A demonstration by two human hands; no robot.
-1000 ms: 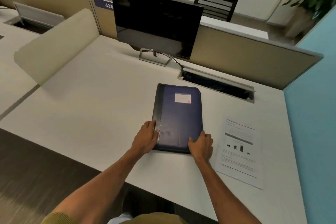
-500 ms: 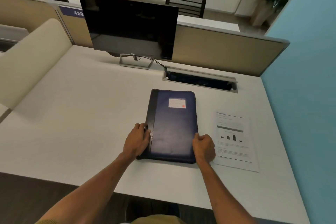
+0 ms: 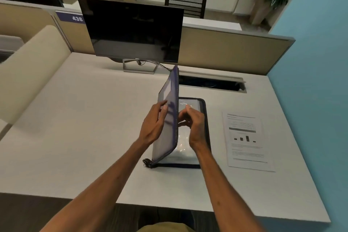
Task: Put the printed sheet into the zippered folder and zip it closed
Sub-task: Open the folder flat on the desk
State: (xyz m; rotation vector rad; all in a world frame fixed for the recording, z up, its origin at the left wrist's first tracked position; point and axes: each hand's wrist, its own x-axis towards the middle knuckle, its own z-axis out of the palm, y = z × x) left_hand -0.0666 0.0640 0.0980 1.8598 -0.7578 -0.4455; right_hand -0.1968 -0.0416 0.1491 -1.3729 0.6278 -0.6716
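**A:** Why is the left hand (image 3: 153, 126) flat on the outside of the zippered folder (image 3: 163, 149)?

**B:** To prop the cover, I'd say; its fingers lie straight against the outer face and clasp nothing; the cover stands nearly upright while the lower half lies flat on the desk (image 3: 84, 128).

**A:** And the zipper pull (image 3: 147, 163)?

**B:** It sits at the near left corner, so the zip looks fully run open.

**A:** The right hand (image 3: 194, 128)?

**B:** Just inside the cover, above the clear pocket (image 3: 183, 141); its fingers curl toward the free edge; whether they pinch it I cannot tell.

**A:** The printed sheet (image 3: 246, 141)?

**B:** Flat on the desk, right of the folder, apart from it and untouched; lying there, it should be a short reach for the right hand once the cover is laid open.
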